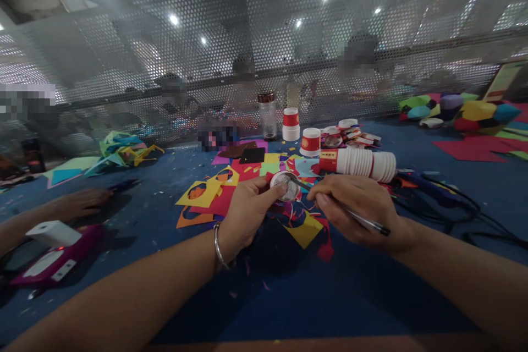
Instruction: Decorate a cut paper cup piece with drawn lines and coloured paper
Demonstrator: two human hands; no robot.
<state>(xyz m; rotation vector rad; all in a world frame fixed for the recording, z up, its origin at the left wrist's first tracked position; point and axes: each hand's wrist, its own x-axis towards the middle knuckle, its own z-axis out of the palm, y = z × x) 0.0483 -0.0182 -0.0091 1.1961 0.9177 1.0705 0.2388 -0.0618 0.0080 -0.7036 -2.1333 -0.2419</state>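
Pinched in my left hand point(249, 206) is a round white paper cup bottom point(285, 186), with dark lines drawn on its face and a bit of red at its edge. My right hand point(357, 209) grips a pen point(367, 221), whose tip meets or hovers just over the white disc; I cannot tell which. Beneath both hands lie cut sheets of coloured paper, among them yellow paper point(198, 193) with round holes and a yellow scrap point(304, 230). A silver bangle point(218, 247) circles my left wrist.
Stacked paper cups point(355, 162) lie behind my right hand, near upright cups point(311, 142), cut cup pieces point(350, 135) and a clear jar point(268, 118). A dark cable point(474, 214) trails at right. At left are another person's hand point(84, 201) and a purple power strip point(68, 258).
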